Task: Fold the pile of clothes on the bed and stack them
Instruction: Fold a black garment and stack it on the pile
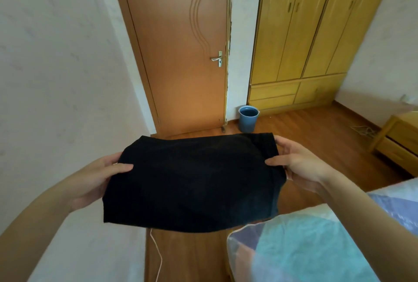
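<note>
A folded black garment (192,182) is held out flat in the air in front of me, above the wooden floor and left of the bed. My left hand (99,180) grips its left edge, thumb on top and fingers underneath. My right hand (296,164) grips its right edge the same way, thumb pressed on the cloth. The bed (316,243), covered in a pale blue and purple patterned sheet, fills the lower right corner. No pile or stack of clothes shows in this view.
A closed brown door (181,55) stands straight ahead, with a blue bucket (248,118) on the floor beside it. A yellow wardrobe (305,32) lines the back right wall. A low wooden cabinet (398,139) sits at far right. A white cable (158,256) trails on the floor.
</note>
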